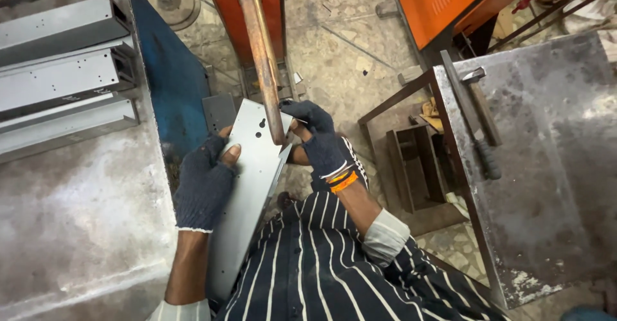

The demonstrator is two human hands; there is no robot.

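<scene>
Head view, 1 frame. The grey sheet-metal channel (247, 186) is held in front of the person's torso, its long axis running from lower left, near the lap, up and to the right, where its top end meets the copper-coloured welder arm (262, 57). That arm comes down from the top of the frame, out of the orange machine body (222, 12), and its tip crosses the channel's upper right corner, touching or very nearly touching the face there; contact cannot be confirmed. The left hand (204, 183), in a dark knit glove, is wrapped around the channel's left edge at about mid-length, thumb laid flat on the face, so it is clamped on the part. The right hand (318, 138), also gloved, grips the channel's upper right edge just beside the arm tip, fingers curled over the flange. The right hand is therefore the nearer of the 2 to the contact point; the left sits lower along the axis and steadies the long free end. 2 punched holes show on the face just left of the tip. To the left, 3 similar grey channels (64, 70) lie side by side on a worn steel tabletop (77, 231), well apart from both hands. To the right, a hammer (483, 122) lies on a second steel tabletop (553, 186).
</scene>
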